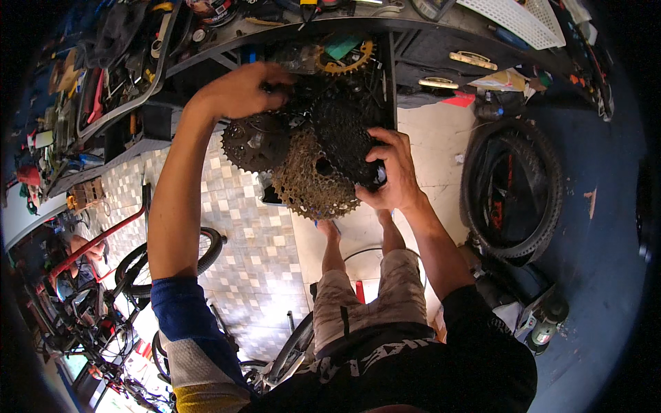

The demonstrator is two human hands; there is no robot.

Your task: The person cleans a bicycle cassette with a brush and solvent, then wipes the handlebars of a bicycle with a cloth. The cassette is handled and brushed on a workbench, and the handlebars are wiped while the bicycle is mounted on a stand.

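My right hand grips the edge of a black bicycle cassette, thumb and fingers spread around its rim. Below and left of it is a brown, rusty-looking cassette, partly overlapped by the black one. Another dark cassette sits at the left, under my left hand. That hand reaches over an open drawer, its fingers curled and blurred by motion; whether they hold anything is unclear. Further back in the drawer lies a gold-coloured chainring, with a green piece over it.
A workbench cluttered with tools runs along the far side. Bicycle tyres lean by the blue wall at right. Several bicycles stand at lower left on the tiled floor. A white perforated basket sits at the back right.
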